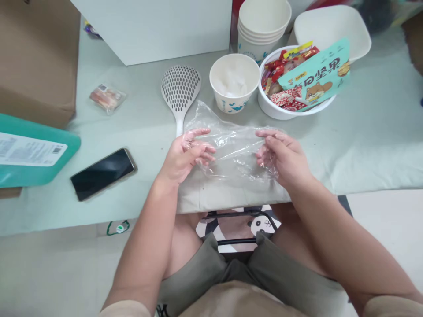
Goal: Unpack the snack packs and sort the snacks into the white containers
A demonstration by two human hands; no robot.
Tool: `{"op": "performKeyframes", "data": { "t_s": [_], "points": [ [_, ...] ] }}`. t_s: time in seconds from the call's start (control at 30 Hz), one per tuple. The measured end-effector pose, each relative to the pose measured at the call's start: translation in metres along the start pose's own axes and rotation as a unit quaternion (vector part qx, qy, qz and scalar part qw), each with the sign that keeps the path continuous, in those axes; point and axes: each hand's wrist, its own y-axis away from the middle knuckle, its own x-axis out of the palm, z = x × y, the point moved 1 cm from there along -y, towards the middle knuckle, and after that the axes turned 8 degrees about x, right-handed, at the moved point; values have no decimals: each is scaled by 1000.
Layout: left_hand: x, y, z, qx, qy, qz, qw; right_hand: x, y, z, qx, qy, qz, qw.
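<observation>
tan shirt (pixel 241 304) at 6 o'clock, closest to cam. clear plastic film (pixel 233 154) mid-frame, held up btwn l hand (pixel 188 154) & r hand (pixel 286 154). r thumb + index pinch film; l fingers half-curled against it, can't tell if gripping. from film: paper cup (pixel 228 105) w/ white stuff 12, snack bowl (pixel 280 113) 1-2, skimmer (pixel 181 88) 10-11, phone (pixel 104 174) 9.

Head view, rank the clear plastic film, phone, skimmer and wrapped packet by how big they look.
1. Clear plastic film
2. Phone and skimmer, too alike to rank
3. Wrapped packet, smallest
</observation>
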Motion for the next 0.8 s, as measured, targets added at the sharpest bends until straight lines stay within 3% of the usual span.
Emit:
{"op": "performKeyframes", "data": {
  "t_s": [0.17,0.33,0.43,0.57,0.67,0.8],
  "points": [
    [-2,7,7,24,-42,-46,998,-10,1,-4,-45,5,-27,999],
    [-5,18,15,23,-84,12,996,-23,1,-6,-110,26,-63,992],
    [-3,20,16,38,-95,10,995,-28,3,-5,-123,27,-65,990],
    [10,19,13,75,10,-28,997,-29,6,-7,-119,24,-65,990],
    [25,20,11,36,105,-8,994,-28,5,-10,-127,60,-45,989],
    [32,20,10,6,90,-6,996,-29,3,-8,-129,66,-50,988]
  ]
}}
